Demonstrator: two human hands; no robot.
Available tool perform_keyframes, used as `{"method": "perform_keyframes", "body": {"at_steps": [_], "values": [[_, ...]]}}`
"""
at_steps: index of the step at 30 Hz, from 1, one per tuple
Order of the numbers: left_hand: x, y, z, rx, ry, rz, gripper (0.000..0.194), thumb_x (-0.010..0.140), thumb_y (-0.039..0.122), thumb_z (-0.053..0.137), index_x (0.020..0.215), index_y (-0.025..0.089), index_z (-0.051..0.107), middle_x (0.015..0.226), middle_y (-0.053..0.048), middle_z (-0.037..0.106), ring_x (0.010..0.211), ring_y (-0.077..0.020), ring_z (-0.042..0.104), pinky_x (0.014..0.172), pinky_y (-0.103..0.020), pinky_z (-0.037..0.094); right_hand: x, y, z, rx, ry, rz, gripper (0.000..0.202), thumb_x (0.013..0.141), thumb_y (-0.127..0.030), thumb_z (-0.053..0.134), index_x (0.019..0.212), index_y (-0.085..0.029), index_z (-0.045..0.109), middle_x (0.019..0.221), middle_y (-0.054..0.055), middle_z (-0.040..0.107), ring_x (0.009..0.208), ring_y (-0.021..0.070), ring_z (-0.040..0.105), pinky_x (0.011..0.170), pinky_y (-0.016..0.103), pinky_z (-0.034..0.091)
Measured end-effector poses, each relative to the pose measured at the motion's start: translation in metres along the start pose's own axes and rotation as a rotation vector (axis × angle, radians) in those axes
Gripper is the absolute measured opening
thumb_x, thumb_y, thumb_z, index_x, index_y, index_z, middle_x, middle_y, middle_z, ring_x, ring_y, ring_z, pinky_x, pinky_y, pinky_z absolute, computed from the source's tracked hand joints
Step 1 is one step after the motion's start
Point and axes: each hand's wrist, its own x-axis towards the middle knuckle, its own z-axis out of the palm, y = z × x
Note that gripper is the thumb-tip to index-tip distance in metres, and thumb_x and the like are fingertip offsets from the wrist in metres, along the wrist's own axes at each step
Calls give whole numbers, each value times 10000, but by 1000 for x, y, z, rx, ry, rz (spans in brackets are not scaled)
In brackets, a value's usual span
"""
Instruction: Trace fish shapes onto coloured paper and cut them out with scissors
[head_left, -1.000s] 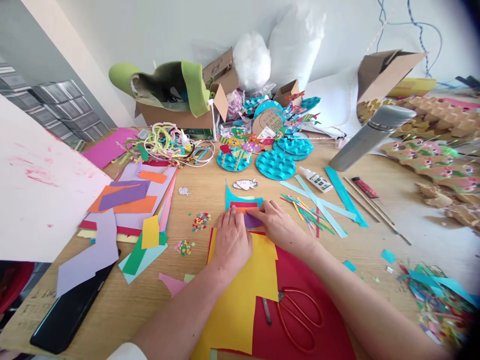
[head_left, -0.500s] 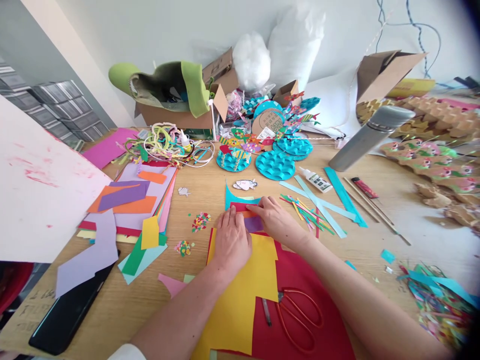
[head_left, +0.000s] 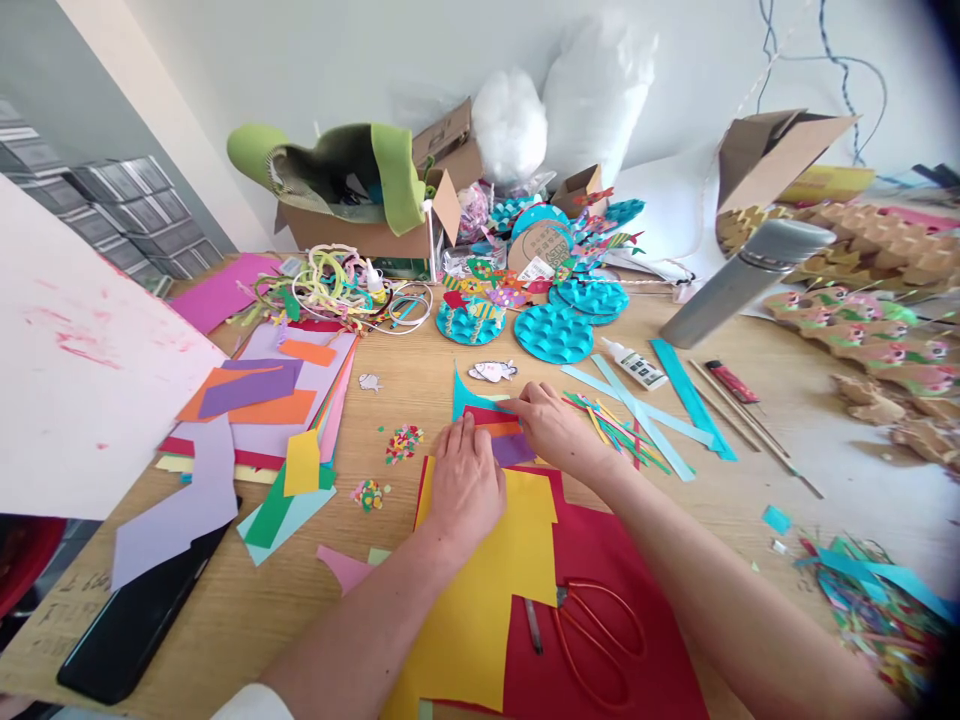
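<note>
A small stack of paper strips lies in front of me: a red strip (head_left: 487, 414), an orange strip (head_left: 504, 429) and a purple strip (head_left: 511, 450). My left hand (head_left: 466, 470) rests flat over their left ends with fingers stretched out. From the right, my right hand (head_left: 553, 425) reaches in with its index finger extended along the red strip's upper edge; the other fingers are bent and partly hidden. Behind the strips is a turquoise paper scrap (head_left: 466, 392) with a curved edge. Yellow paper (head_left: 480, 600) lies under my left wrist, over red paper (head_left: 645, 620).
Red-handled scissors (head_left: 600, 640) and a pen (head_left: 533, 627) lie on the papers. Nearby are a drawn fish cutout (head_left: 493, 371), confetti (head_left: 405, 444), thin paper strips (head_left: 619, 430) and a glue bottle (head_left: 635, 364). A phone (head_left: 142, 620) and a grey flask (head_left: 742, 285) stand farther out.
My right index finger has slid slightly up and right along the red strip, uncovering more of the orange and purple strips. My left hand stays put. The view has shifted slightly.
</note>
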Motion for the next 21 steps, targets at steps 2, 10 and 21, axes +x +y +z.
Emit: {"method": "perform_keyframes", "body": {"at_steps": [2,10,21], "values": [[0,0,-1,7,2,5,266,810,108,498,1076,98,508,1338,-244,528,1293,-324,472,1083,-506,371,5,1,1,13,11,23,487,864,-25,420,1276,-173,631,956,136,563,946,254,503,849,331,390],[0,-1,-1,6,-2,1,244,844,125,469,1084,108,512,1343,-234,536,1291,-310,478,1074,-506,374,1,25,-14,43,127,62,417,908,-92,402,1241,-168,641,937,118,587,974,245,548,879,349,433],[1,1,-3,-6,-40,-17,180,873,188,527,1046,135,519,1375,-219,518,1328,-306,440,1086,-506,351,-61,45,-23,64,-90,111,301,834,-302,641,1116,-198,649,1141,114,611,1152,295,529,937,423,432]]}}
